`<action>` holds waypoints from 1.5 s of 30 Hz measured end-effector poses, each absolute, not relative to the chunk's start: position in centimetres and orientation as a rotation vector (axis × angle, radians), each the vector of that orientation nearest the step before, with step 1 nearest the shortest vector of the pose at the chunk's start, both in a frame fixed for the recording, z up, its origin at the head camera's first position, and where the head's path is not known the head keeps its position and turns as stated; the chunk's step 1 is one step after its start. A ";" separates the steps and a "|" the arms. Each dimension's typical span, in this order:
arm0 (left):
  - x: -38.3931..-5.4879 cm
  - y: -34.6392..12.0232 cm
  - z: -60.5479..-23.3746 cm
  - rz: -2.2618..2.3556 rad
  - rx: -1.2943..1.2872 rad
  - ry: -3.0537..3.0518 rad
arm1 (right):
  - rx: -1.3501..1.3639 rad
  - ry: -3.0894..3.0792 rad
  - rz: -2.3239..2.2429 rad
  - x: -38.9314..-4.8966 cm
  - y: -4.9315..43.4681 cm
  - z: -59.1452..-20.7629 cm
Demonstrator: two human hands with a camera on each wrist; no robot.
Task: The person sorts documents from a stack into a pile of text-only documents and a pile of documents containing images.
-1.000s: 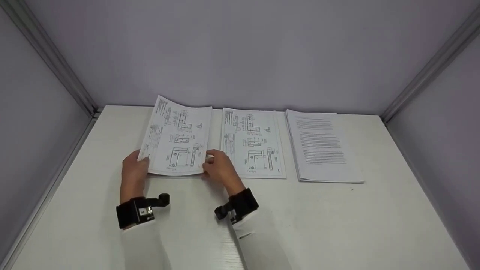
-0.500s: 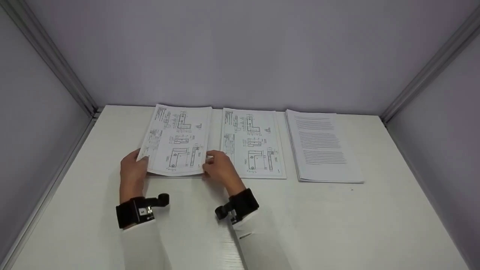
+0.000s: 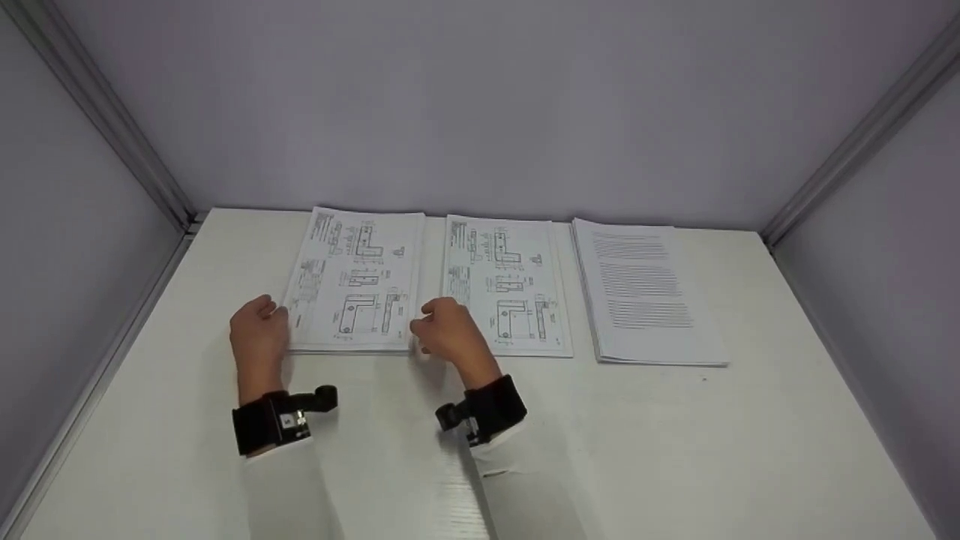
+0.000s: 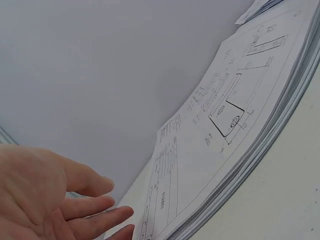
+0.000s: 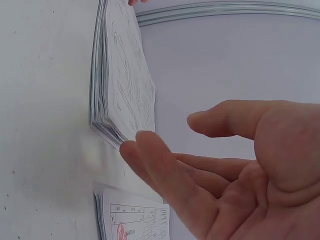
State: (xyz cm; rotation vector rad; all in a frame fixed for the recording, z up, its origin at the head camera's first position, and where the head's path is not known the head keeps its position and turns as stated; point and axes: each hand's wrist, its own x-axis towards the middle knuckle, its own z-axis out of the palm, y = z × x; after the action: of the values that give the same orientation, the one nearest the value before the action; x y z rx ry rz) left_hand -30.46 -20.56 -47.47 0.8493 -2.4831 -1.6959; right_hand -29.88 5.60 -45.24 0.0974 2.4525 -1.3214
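A stack of papers with a technical drawing on top [image 3: 352, 285] lies flat at the left of the table. My left hand [image 3: 259, 334] is beside its left edge; in the left wrist view its fingers are nearly straight and hold nothing. Between this stack and a second stack of drawings [image 3: 517, 300] is my right hand [image 3: 448, 330], loosely bent and holding nothing. In the right wrist view the right hand's thumb stands apart from its fingers [image 5: 170, 185], which are close to the corner of the left stack.
A third stack of papers, with printed text lines [image 3: 645, 292], lies to the right. The white table [image 3: 675, 450] meets a grey back wall [image 3: 480, 112], with side panels at left and right. Each wrist wears a black camera band.
The top sheets of the left stack, raised and curved before, have come down flat. Both hands have let go of it and moved slightly outward, left and right.
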 end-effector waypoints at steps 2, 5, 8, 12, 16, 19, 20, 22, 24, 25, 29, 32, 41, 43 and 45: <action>-30.5 -20.5 -47.4 -1.705 0.848 -2.508 | 0.080 2.428 -1.315 -29.8 5.4 -45.2; -30.6 -20.3 -47.3 -1.727 0.861 -2.535 | 0.069 2.406 -1.308 -29.7 5.1 -45.2; -30.6 -20.2 -47.3 -1.746 0.870 -2.552 | 0.080 2.396 -1.318 -29.6 4.9 -45.1; -30.6 -20.2 -47.3 -1.744 0.868 -2.564 | 0.061 2.413 -1.305 -29.5 4.8 -44.9; -30.7 -20.3 -47.2 -1.729 0.873 -2.587 | 0.030 2.436 -1.280 -29.4 4.7 -44.8; -30.8 -20.3 -47.2 -1.718 0.877 -2.602 | 0.025 2.434 -1.280 -29.4 4.7 -44.9; -30.8 -20.3 -47.2 -1.718 0.877 -2.602 | 0.026 2.430 -1.283 -29.4 4.8 -44.9; -30.8 -20.3 -47.1 -1.718 0.883 -2.606 | 0.031 2.417 -1.294 -29.5 4.8 -44.9; -30.8 -20.3 -47.1 -1.717 0.886 -2.611 | 0.036 2.401 -1.309 -29.5 4.9 -44.9; -30.8 -20.3 -47.1 -1.717 0.888 -2.611 | 0.041 2.391 -1.317 -29.5 4.9 -44.9; -30.9 -20.4 -47.1 -1.711 0.879 -2.631 | 0.057 2.365 -1.340 -29.6 5.1 -44.9; -31.0 -20.6 -47.0 -1.705 0.864 -2.641 | 0.058 2.359 -1.344 -29.6 5.1 -45.0; -30.8 -20.3 -46.3 -1.791 0.870 -2.605 | 0.017 2.389 -1.286 -29.5 5.5 -44.6; -30.8 -20.2 -45.8 -1.781 0.863 -2.609 | -0.014 2.407 -1.274 -29.4 5.9 -44.1; -30.6 -20.0 -45.2 -1.757 0.841 -2.588 | -0.049 2.421 -1.277 -29.2 6.6 -43.5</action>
State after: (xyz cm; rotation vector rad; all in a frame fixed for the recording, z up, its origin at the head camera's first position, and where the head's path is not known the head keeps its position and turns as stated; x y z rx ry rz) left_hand -30.65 -19.99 -45.24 0.8415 -2.5879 -1.7567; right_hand -29.17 6.59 -43.54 -0.0492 2.4209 -1.2771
